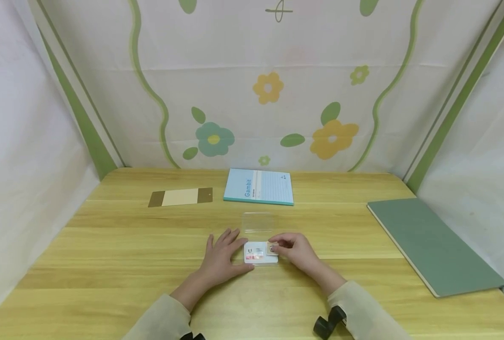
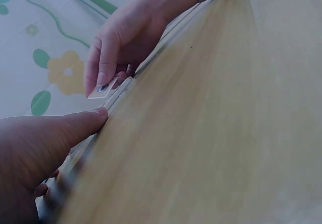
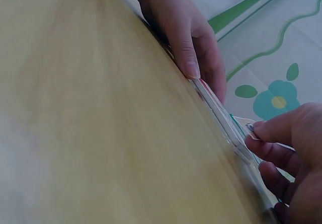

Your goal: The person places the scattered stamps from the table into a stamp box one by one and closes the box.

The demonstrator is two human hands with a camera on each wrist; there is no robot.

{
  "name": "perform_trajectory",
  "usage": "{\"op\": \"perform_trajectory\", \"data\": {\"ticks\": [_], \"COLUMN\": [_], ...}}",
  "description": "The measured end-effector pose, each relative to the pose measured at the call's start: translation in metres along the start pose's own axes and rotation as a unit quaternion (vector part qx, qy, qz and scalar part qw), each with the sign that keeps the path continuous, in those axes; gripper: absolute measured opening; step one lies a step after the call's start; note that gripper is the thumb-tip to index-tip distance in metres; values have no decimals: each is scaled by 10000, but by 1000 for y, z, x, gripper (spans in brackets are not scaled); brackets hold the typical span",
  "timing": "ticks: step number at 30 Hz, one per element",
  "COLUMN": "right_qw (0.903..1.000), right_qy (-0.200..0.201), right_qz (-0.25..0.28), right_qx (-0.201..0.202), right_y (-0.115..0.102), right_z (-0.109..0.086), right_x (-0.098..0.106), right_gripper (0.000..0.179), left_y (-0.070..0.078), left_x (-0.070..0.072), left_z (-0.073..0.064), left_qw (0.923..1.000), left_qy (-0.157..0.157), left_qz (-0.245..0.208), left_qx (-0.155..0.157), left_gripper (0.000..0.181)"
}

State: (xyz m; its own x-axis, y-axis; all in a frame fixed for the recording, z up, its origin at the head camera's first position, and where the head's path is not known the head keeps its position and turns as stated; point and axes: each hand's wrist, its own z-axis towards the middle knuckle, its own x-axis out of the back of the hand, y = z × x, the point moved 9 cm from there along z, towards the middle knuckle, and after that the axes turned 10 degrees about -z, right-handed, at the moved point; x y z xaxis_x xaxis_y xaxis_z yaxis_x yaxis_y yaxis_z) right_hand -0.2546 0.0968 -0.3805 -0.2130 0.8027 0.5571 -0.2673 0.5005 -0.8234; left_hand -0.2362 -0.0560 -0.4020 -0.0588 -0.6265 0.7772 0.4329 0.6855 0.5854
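Observation:
A small clear plastic case lies open on the table, its transparent lid [image 1: 258, 222] folded back on the far side. In its base sits a stack of white cards [image 1: 253, 252] with a printed top. My left hand [image 1: 223, 257] rests at the stack's left end, fingers spread, with the thumb at the near edge and the forefinger at the far edge. My right hand [image 1: 296, 252] pinches a small pale card [image 1: 270, 249] with a dark picture between thumb and fingers, tilted over the stack's right end. In the left wrist view the small card [image 2: 103, 89] shows beneath the fingertips.
A light blue notebook [image 1: 258, 186] lies at the back, with a brown and cream card strip [image 1: 181, 197] to its left. A large green book [image 1: 434, 245] lies along the right edge. Printed curtains stand behind and at both sides of the wooden table [image 1: 107, 264].

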Motion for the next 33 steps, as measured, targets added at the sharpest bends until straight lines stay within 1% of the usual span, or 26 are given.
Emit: {"op": "perform_trajectory", "data": {"ticks": [10,13,15,22,26,33], "right_qw": [9997,9993,9988,9946,9918,9891], "right_qy": [-27,-48,-13,99,135,132], "right_qz": [-252,-356,-458,-992,-1186,-1381], "right_qx": [-48,43,184,291,446,487], "right_y": [-4,-9,-10,18,21,21], "right_z": [-3,-5,-5,3,3,3], "right_x": [-2,-2,-2,-8,-8,-9], "right_gripper": [14,14,13,13,12,15], "left_y": [-1,-1,-1,0,0,0], "left_x": [-1,-2,-1,0,-1,-1], "left_z": [1,1,1,0,0,0], "left_qw": [10000,10000,10000,10000,10000,10000], "left_qy": [-43,-57,-56,-35,-43,-11], "left_qz": [24,21,11,-35,-5,-18], "left_qx": [28,23,21,-4,5,-16], "left_gripper": [65,65,65,65,65,64]}}
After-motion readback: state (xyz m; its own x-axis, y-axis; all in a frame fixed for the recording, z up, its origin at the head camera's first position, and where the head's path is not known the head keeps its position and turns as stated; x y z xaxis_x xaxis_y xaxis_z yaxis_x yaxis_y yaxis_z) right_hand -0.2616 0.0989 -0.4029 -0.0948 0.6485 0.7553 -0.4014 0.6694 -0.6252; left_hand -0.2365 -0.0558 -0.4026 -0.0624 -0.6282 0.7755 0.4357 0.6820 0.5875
